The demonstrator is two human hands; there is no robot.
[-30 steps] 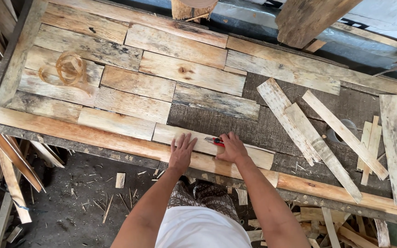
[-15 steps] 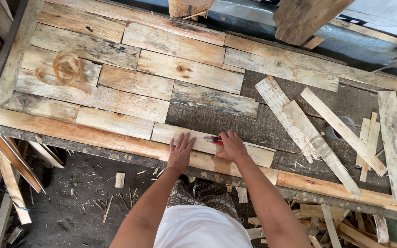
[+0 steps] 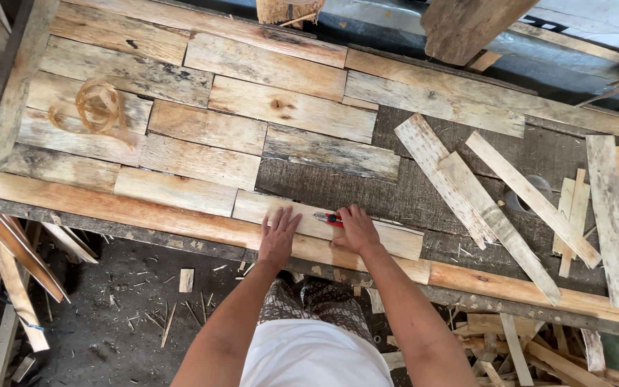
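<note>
My left hand (image 3: 278,235) lies flat, fingers spread, on a pale short wooden board (image 3: 395,239) at the near edge of the workbench. My right hand (image 3: 356,228) rests on the same board just to the right, closed around a red and black utility knife (image 3: 329,217) whose tip points left between the two hands. The board lies against a long orange-toned plank (image 3: 109,208) that runs along the bench front. Rows of fitted pallet boards (image 3: 281,107) cover the bench's left and middle, over a dark rough backing (image 3: 424,193).
Loose slats (image 3: 467,190) lie crossed on the right, with more strips (image 3: 610,215) stacked at the far right. A coil of curled shaving (image 3: 98,107) sits at the left. Offcuts and chips litter the floor (image 3: 137,315) below; planks lean at the left (image 3: 16,258).
</note>
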